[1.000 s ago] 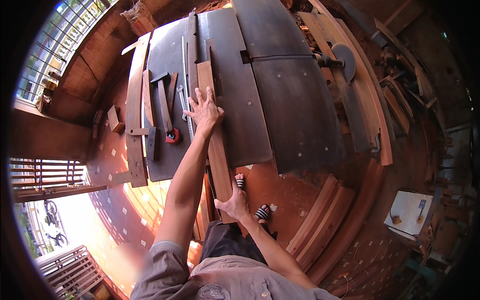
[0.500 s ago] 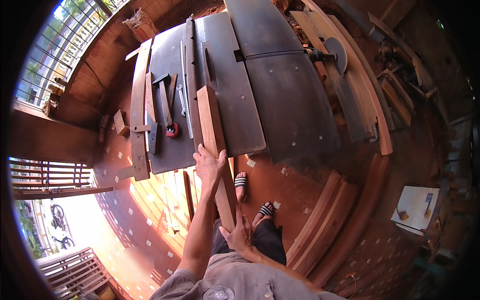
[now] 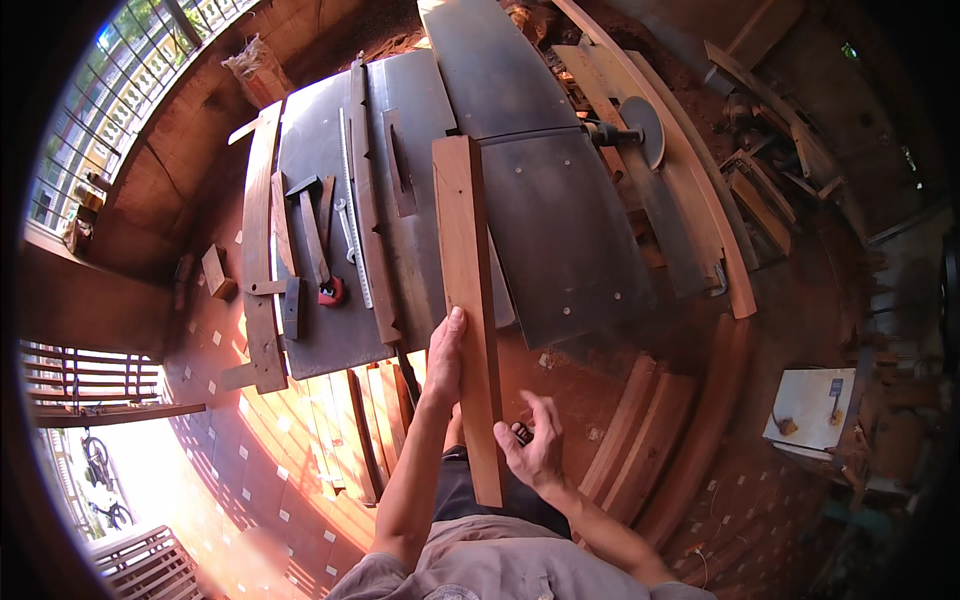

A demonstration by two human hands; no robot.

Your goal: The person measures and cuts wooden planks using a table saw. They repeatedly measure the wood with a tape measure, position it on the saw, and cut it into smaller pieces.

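Observation:
A long reddish wooden board (image 3: 468,260) runs from the grey metal machine table (image 3: 560,220) back toward my body, its near end over my lap. My left hand (image 3: 444,358) grips the board's left edge, a little below its middle. My right hand (image 3: 530,440) hovers just right of the board's near end with its fingers spread and nothing in it; whether it touches the wood I cannot tell.
On the table's left part lie a hammer (image 3: 310,230), a red tape measure (image 3: 331,291), a steel ruler (image 3: 352,215) and wood strips. Curved wooden pieces (image 3: 690,420) lie on the floor at right, a white box (image 3: 812,408) beyond them. A round disc (image 3: 642,128) sits at the table's far side.
The board has come back off the table toward me and looks nearer the camera. My left hand slid from its far part to below its middle. My right hand has left the near end.

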